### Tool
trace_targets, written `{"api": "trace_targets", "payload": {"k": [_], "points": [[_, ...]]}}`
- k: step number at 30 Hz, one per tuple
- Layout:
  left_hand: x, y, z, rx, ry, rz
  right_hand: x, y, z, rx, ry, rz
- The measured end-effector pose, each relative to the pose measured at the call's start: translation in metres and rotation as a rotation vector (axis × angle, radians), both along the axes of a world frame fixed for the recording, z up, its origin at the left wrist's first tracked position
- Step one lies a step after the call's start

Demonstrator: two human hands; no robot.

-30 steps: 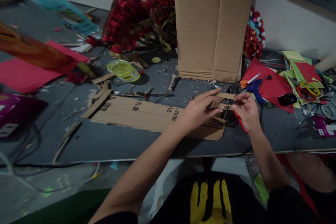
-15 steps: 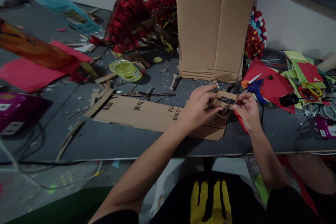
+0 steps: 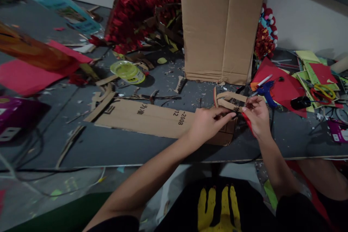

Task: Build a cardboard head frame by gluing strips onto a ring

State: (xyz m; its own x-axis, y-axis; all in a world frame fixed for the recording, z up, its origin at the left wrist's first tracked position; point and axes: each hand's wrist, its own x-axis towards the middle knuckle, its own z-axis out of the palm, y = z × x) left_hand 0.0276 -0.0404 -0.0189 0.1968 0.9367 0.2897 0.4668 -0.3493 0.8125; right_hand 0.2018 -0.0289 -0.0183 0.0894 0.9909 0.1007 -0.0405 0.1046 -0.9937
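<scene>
Above the right end of a flat printed cardboard piece (image 3: 152, 119) is a small looped cardboard strip (image 3: 231, 96). My right hand (image 3: 257, 114) pinches the strip's right end between thumb and fingers, with something red beneath it. At the strip's lower edge, my left hand (image 3: 208, 123) has its thumb and fingers curled together; what lies between those fingertips is too small to make out. The strip's curved left side shows beyond my left fingers.
A tall cardboard box (image 3: 214, 25) stands behind my hands. To the left are a yellow jar (image 3: 129, 73) and red paper (image 3: 27, 78). At the right lie a blue glue gun (image 3: 266, 92), scissors (image 3: 323, 92) and coloured paper (image 3: 288, 87).
My left hand has moved down and slightly left, uncovering the curved left side of the strip. My right hand stays at the strip's right end.
</scene>
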Motion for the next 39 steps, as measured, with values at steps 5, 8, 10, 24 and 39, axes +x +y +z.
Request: {"api": "trace_targets", "payload": {"k": [5, 8, 10, 24, 39], "points": [[0.008, -0.001, 0.002, -0.302, -0.254, -0.128, -0.001, -0.003, -0.002, 0.032, -0.025, 0.005], [0.009, 0.0, 0.004, -0.363, -0.29, -0.13, -0.003, -0.006, -0.002, 0.07, -0.057, 0.011], [0.007, 0.001, 0.006, -0.37, -0.292, -0.124, -0.005, -0.008, -0.002, 0.102, -0.078, 0.008], [0.004, -0.001, -0.002, -0.066, -0.061, -0.024, -0.009, -0.018, -0.016, 0.353, -0.337, -0.091], [0.004, 0.001, -0.008, 0.206, 0.068, 0.014, -0.013, -0.018, -0.024, 0.42, -0.34, -0.166]]}}
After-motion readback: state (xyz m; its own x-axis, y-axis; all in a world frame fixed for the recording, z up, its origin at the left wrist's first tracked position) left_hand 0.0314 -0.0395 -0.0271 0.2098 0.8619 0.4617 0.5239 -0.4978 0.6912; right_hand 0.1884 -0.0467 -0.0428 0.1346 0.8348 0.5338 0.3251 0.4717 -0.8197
